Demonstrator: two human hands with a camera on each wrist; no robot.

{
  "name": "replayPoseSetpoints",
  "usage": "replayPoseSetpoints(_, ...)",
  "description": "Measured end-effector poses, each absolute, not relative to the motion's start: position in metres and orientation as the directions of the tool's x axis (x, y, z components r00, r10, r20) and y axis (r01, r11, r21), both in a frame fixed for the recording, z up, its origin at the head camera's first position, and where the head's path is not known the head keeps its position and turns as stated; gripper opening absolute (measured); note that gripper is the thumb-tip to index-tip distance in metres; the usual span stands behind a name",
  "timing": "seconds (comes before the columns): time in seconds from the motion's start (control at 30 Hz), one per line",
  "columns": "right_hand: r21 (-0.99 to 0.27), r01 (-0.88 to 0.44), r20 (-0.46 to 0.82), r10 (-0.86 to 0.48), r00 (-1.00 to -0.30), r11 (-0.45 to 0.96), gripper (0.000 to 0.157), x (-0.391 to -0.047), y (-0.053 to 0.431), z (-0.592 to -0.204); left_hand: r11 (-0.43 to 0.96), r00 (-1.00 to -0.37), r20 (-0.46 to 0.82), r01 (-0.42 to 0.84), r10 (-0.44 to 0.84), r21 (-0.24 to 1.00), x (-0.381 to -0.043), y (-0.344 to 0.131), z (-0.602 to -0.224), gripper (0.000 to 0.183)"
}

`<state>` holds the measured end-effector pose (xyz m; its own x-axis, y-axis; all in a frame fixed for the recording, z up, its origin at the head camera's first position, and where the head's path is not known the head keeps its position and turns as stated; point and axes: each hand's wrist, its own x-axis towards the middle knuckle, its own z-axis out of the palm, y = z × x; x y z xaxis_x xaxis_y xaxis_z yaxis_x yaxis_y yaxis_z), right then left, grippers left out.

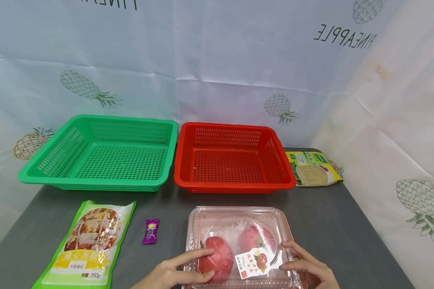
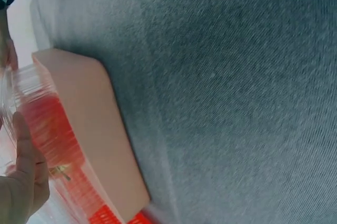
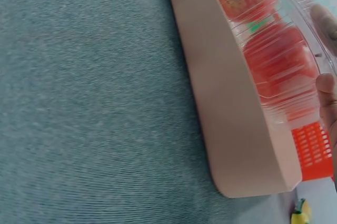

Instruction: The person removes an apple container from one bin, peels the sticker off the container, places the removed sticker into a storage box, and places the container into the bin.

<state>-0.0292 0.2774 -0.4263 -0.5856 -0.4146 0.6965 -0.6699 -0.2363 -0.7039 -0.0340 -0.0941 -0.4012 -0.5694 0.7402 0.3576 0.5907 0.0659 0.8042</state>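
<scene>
In front of me is a fruit box with a clear lid (image 1: 235,212) and a pink base (image 3: 231,113). Large red fruits (image 1: 217,255) and a white label (image 1: 252,263) with fruit pictures show at its top. My left hand (image 1: 173,269) holds the box's left side, thumb and forefinger reaching over the lid. On the right edge, my right hand (image 1: 311,267) grips the lid with bent fingers, the lower ones partly hidden. The left wrist view shows a thumb along the ribbed plastic wall, above the pink base (image 2: 95,113).
Behind the box stand a red basket (image 1: 235,186) and a green basket (image 1: 101,184). To the left lie a large green-edged food bag (image 1: 87,245) and a small purple packet (image 1: 150,231). A yellow-green bag (image 1: 312,170) lies right of the red basket.
</scene>
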Motion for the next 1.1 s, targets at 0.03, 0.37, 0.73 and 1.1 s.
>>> replayPoseSetpoints(0.03,-0.705,-0.662,0.698,-0.413,-0.586,-0.253,0.045,-0.028,0.277,-0.428,0.062,-0.574,0.354,0.58,0.738,0.812,-0.033,-0.094,-0.403,0.046)
replayPoseSetpoints(0.37,-0.739,-0.607,0.666,-0.46,-0.588,-0.294,0.039,-0.024,0.278,-0.444,0.002,-0.475,0.498,0.725,0.725,0.689,-0.031,-0.091,-0.421,0.049)
replayPoseSetpoints(0.73,-0.731,-0.621,0.67,-0.469,-0.576,-0.282,0.033,-0.024,0.277,-0.454,0.012,-0.438,0.569,0.8,0.696,0.6,-0.032,-0.09,-0.428,0.041)
replayPoseSetpoints(1.1,-0.745,-0.606,0.656,-0.47,-0.591,-0.277,0.041,-0.024,0.278,-0.459,-0.003,-0.528,0.45,0.647,0.72,0.763,-0.03,-0.093,-0.426,0.044)
